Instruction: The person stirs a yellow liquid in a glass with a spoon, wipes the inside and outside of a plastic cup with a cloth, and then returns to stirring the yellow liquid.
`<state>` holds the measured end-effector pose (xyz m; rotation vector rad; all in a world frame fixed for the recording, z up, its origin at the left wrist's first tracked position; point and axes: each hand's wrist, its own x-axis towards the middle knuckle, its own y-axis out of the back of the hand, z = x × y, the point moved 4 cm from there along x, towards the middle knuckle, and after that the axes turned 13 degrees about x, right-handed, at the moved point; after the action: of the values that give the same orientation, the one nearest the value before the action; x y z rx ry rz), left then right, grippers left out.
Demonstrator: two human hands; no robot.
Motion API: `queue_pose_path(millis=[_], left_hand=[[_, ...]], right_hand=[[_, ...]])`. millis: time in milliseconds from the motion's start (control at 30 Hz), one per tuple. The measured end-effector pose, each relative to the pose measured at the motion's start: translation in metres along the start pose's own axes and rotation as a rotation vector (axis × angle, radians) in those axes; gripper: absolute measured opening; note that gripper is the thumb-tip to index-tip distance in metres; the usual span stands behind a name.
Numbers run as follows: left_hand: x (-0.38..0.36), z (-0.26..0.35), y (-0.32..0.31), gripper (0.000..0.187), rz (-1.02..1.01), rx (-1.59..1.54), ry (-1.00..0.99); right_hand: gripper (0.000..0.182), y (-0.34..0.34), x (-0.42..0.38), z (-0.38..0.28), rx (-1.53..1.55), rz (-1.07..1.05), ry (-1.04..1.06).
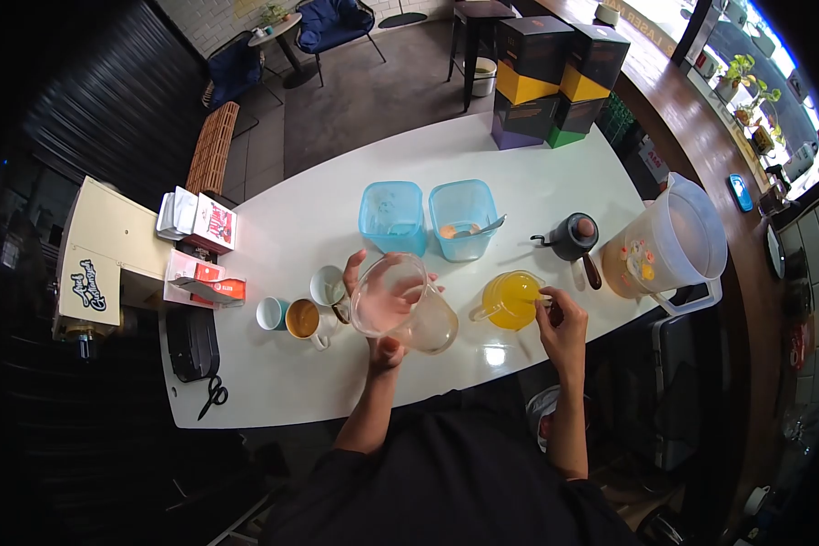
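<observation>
My left hand (387,350) is wrapped round a large clear pitcher (396,305), which is tilted over the white table (273,391). My right hand (562,323) is closed at the rim of a clear jug of yellow liquid (511,300); what its fingers pinch is too small to make out. Beyond the pitcher stand two blue plastic containers, an left one (391,211) and a right one (455,205) with a spoon in it. Left of the pitcher are a brown-filled cup (303,318), a small white cup (270,313) and another pale cup (327,286).
A big translucent bucket (664,241) and a black hand grinder (574,238) stand at the right. Stacked dark boxes (530,77) are at the far edge. Scissors (213,397), a black case (193,344) and a cream machine (109,255) are at the left.
</observation>
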<state>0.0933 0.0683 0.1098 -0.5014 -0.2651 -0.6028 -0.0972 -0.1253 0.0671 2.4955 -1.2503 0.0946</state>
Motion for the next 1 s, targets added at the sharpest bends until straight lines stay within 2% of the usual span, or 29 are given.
queue_pose_path(millis=[67, 200, 267, 333, 533, 600, 733, 800, 833, 867, 933, 967, 1000], left_hand=[[0.000, -0.004, -0.003, 0.133, -0.055, -0.031, 0.106], [0.001, -0.009, -0.008, 0.132, -0.117, -0.037, 0.129], [-0.002, -0.013, -0.013, 0.132, -0.182, -0.135, 0.269], [-0.003, -0.017, -0.017, 0.132, -0.214, -0.183, 0.328], [-0.010, -0.025, -0.030, 0.128, -0.282, -0.160, 0.437], [-0.011, -0.024, -0.034, 0.126, -0.294, -0.156, 0.443], [-0.013, -0.029, -0.041, 0.123, -0.367, -0.181, 0.489], [-0.015, -0.035, -0.043, 0.122, -0.392, -0.203, 0.507], [-0.016, -0.039, -0.043, 0.122, -0.383, -0.205, 0.509], [-0.016, -0.041, -0.044, 0.122, -0.375, -0.207, 0.511], [-0.017, -0.043, -0.048, 0.122, -0.382, -0.181, 0.505], [-0.017, -0.042, -0.051, 0.122, -0.383, -0.153, 0.497], [-0.020, -0.041, -0.056, 0.122, -0.388, -0.154, 0.502]], right_hand=[[0.019, 0.003, -0.001, -0.002, 0.003, -0.003, -0.013], [0.028, 0.013, -0.005, 0.000, -0.049, 0.028, 0.028], [0.028, 0.018, -0.006, -0.001, -0.052, 0.037, 0.022], [0.029, 0.021, -0.007, -0.004, -0.052, 0.047, 0.017], [0.025, 0.023, -0.012, -0.022, -0.019, 0.080, 0.030], [0.016, 0.023, -0.014, -0.032, 0.000, 0.121, 0.089], [0.010, 0.018, -0.019, -0.053, 0.086, 0.106, 0.155], [0.011, 0.010, -0.021, -0.064, 0.181, -0.057, 0.201], [0.018, 0.007, -0.023, -0.067, 0.207, -0.133, 0.171], [0.018, 0.005, -0.023, -0.073, 0.205, -0.128, 0.170], [0.028, -0.006, -0.024, -0.082, 0.279, -0.297, 0.112], [0.045, -0.010, -0.026, -0.077, 0.251, -0.379, 0.065], [0.045, -0.011, -0.028, -0.075, 0.250, -0.373, 0.061]])
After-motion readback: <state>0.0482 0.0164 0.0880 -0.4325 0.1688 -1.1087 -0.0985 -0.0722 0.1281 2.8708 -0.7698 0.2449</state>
